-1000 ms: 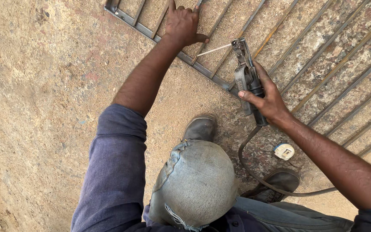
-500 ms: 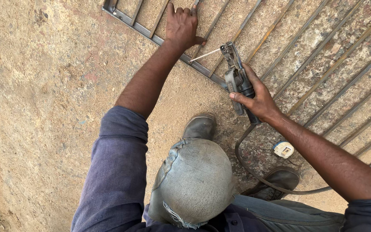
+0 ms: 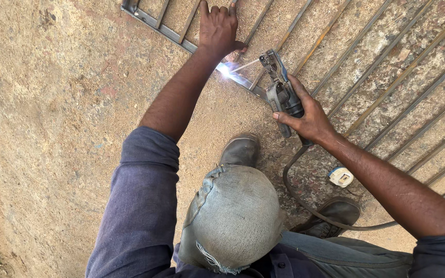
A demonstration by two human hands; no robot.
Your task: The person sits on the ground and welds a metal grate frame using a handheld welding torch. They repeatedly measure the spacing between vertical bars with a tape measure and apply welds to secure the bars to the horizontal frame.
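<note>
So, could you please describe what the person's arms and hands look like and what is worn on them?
Both hands, left hand and right hand, are bare, with no gloves, rings or watch. Each arm has a dark blue-grey sleeve pushed up above the elbow, leaving the forearms uncovered.

Metal grille (image 3: 387, 67) lies flat on the ground, filling far right. Left hand (image 3: 217, 28) rests on its near frame bar, far centre. Right hand (image 3: 307, 116) sits right of and nearer than left hand, around electrode holder (image 3: 281, 92). Rod tip touches frame bar between both hands. Cable (image 3: 305, 206) runs near-right from holder. Two boots (image 3: 240, 149) lie near of the bar; small plug-like object (image 3: 341, 176) between them.
</note>
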